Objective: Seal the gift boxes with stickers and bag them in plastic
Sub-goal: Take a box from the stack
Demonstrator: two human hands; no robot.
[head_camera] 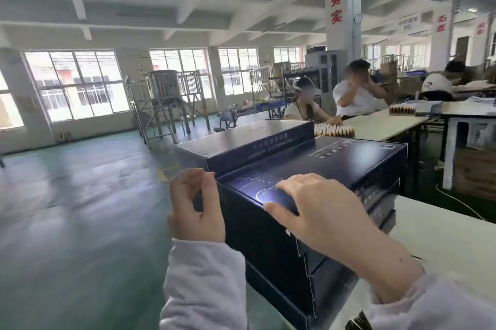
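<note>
Grip: R hand (pixel 318 207) flat on gift box (pixel 338 166); L hand (pixel 196 209) curled at edge, hold unclear

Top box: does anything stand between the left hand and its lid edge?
Nothing visible. The left hand has its fingers at the edge of the top box; the right hand lies farther right.

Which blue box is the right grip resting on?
The nearest top box, with the white ring print, under the right grip; the other box sits behind it.
</note>
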